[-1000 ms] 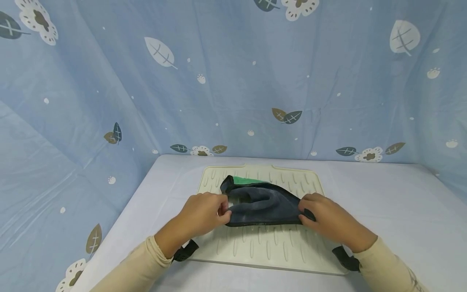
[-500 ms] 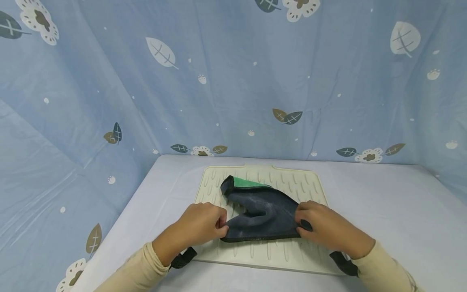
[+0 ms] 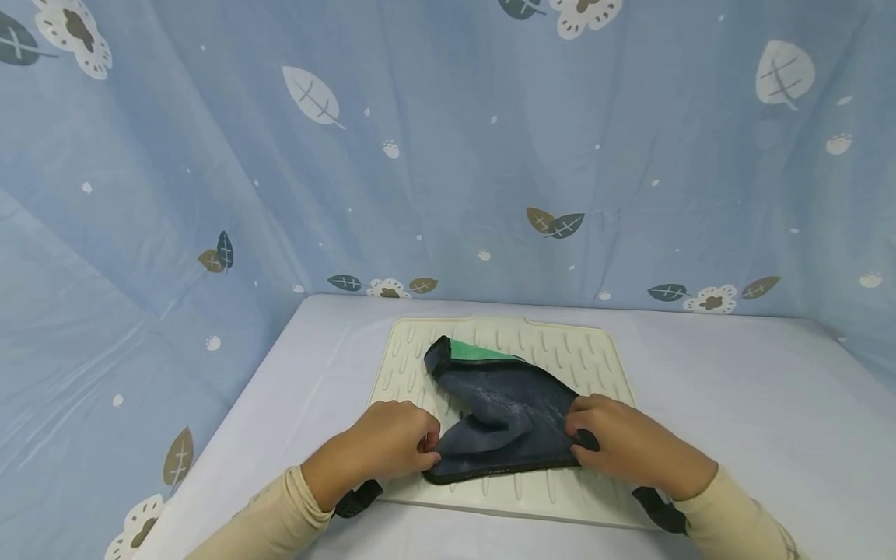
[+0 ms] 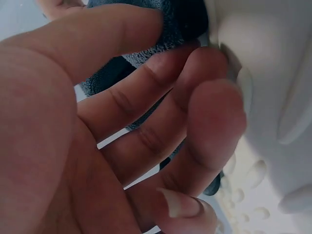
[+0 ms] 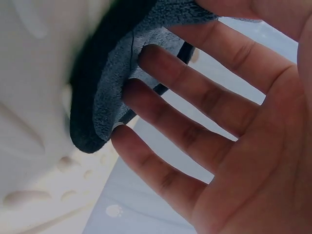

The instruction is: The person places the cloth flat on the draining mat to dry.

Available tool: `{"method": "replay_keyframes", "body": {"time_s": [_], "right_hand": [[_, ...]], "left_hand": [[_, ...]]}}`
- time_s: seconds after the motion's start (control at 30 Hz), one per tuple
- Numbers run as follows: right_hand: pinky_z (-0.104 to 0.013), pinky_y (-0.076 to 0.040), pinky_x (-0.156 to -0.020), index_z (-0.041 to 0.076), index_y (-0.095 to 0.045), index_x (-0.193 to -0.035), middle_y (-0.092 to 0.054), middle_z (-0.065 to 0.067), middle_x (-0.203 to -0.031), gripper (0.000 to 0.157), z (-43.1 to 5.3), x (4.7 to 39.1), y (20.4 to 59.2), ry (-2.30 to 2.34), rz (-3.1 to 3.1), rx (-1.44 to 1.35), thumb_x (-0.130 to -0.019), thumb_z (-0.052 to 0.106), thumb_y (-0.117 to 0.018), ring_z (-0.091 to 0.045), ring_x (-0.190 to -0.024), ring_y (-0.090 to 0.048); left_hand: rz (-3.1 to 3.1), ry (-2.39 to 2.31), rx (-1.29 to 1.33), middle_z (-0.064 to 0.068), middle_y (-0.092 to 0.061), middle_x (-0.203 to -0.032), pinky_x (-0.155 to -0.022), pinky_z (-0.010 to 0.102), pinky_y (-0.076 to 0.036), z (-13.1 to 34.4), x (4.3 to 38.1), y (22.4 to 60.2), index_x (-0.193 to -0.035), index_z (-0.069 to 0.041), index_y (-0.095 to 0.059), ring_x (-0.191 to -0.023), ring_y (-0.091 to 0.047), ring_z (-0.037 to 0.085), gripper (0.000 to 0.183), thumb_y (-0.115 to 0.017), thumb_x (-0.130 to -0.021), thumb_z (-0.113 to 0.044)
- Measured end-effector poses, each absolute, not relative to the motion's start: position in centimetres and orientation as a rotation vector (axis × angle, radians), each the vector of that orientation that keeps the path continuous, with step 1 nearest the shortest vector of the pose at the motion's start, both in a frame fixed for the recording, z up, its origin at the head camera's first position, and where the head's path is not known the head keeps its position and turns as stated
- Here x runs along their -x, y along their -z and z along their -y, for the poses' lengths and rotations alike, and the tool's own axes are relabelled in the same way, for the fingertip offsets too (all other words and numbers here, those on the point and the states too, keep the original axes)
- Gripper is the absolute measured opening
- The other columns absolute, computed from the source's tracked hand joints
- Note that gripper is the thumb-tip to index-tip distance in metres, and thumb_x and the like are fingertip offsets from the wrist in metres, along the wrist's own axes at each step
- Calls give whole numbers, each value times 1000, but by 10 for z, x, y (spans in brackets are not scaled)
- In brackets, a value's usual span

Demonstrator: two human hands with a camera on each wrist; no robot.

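Observation:
A dark grey-blue cloth (image 3: 518,404) with black edging lies rumpled over a cream ridged mat (image 3: 518,502). Part of its green side (image 3: 476,351) shows at the far edge. My left hand (image 3: 392,443) pinches the near left corner between thumb and forefinger. In the left wrist view, the other fingers (image 4: 217,117) curl close over the mat. At the near right, my right hand (image 3: 623,439) pinches the cloth's edge. In the right wrist view, its remaining fingers (image 5: 165,112) reach along the fuzzy fabric. A fold bulges up in the cloth near the left hand.
The mat rests on a table with a white cover (image 3: 742,404). Behind and to the left hangs a blue curtain (image 3: 448,155) printed with leaves and flowers. A black strap is on each wrist.
Both hands have drawn the cloth's near edge towards the person and lower, onto the mat. More of the dark surface is spread out, and the gap in the fold has narrowed.

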State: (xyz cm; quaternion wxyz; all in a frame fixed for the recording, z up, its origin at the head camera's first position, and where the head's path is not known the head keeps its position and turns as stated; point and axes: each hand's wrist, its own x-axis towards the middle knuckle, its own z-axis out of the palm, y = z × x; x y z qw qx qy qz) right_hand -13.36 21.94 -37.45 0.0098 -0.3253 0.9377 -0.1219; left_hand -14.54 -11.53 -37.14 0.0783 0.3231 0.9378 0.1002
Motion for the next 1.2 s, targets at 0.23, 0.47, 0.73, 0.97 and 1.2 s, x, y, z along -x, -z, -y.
{"method": "replay_keyframes", "body": {"time_s": [0.23,0.47,0.73,0.97,1.2], "right_hand": [[-36,-55,-77,21,-74,-95,-64,9,-103,8,-217,136,372,401,-2923,950,-87,19,-73,-12,-95,-63],[-28,-53,-65,20,-73,-91,-64,10,-89,5,-208,154,365,377,-3143,1000,-88,18,-76,-9,-80,-64],[-37,-56,-69,13,-74,-97,-70,-1,-92,12,-189,191,364,350,-3240,986,-87,18,-78,-19,-84,-68],[-39,-56,-67,10,-74,-107,-69,-7,-99,22,-175,214,368,354,-3235,938,-88,20,-77,-20,-81,-67],[-39,-57,-75,9,-72,-114,-71,-8,-104,26,-163,223,371,327,-3144,928,-90,20,-75,-22,-88,-69]], "left_hand": [[-2800,-260,-996,-17,-47,-57,-51,24,-36,115,145,380,-63,-27,-55,-54,-44,0,33,-79,-85,-32],[-2799,-248,-991,-16,-47,-56,-51,24,-35,116,145,384,-63,-26,-55,-53,-43,1,34,-80,-85,-33],[-2781,-262,-978,-16,-47,-57,-51,25,-35,116,145,385,-64,-27,-55,-54,-44,1,33,-80,-85,-33],[-2784,-251,-980,-16,-48,-57,-50,25,-36,116,146,382,-64,-27,-55,-53,-44,1,33,-80,-85,-34],[-2781,-251,-973,-16,-48,-57,-50,25,-36,115,146,381,-64,-27,-55,-53,-44,2,33,-80,-85,-34]]}}
